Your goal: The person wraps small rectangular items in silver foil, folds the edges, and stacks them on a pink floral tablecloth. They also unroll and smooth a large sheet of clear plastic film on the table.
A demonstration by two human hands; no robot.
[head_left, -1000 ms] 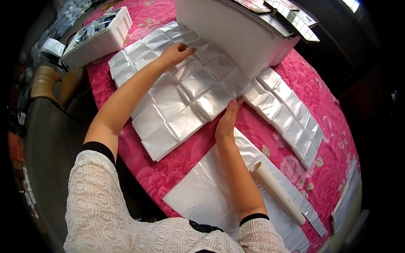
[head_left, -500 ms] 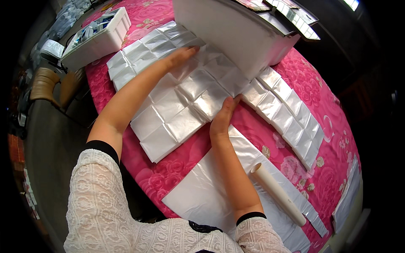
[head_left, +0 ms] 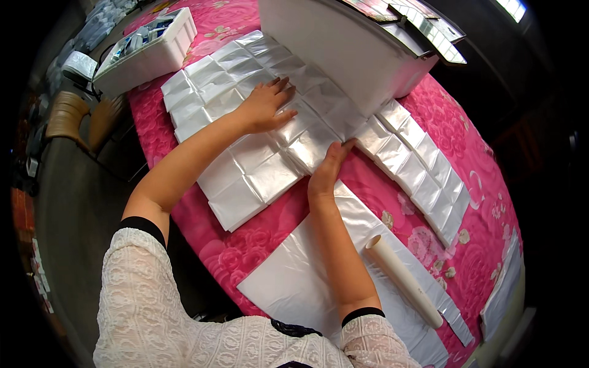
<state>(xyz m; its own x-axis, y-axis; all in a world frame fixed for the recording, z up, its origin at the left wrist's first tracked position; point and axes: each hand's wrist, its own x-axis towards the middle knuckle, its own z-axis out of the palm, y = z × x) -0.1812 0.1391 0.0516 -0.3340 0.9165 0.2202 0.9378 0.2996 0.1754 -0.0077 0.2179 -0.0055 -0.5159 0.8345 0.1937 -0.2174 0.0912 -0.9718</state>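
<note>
The table (head_left: 448,107) is covered by a pink cloth printed with roses, and on it, toward the far side, a large white bin (head_left: 337,55) is set; glossy dark-edged panels (head_left: 423,27) are seen at the bin's top. The wide stack of folded silvery plastic (head_left: 264,165), creased into squares, is spread along the near left side of the bin, close against its base. Well in front of the bin, nearest the wearer, a flat plastic sheet (head_left: 282,270) is laid out, partly covered by the right forearm. To the right of the bin's near corner, a narrower folded stack (head_left: 417,165) is placed, slanted away toward the table's right part. To the left of the bin, a white foam box (head_left: 144,61) is stood, filled with blue and white items too small to be told apart. In front of the bin, on the flat sheet, a pale tube (head_left: 405,282) is rested. Left of the bin, the left hand (head_left: 268,107) is held palm down with fingers spread over the wide stack; just before the bin's near corner, the right hand (head_left: 325,172) is set against that stack's near edge, but whether the edge is pinched cannot be told, the fingers being partly hidden.
</note>
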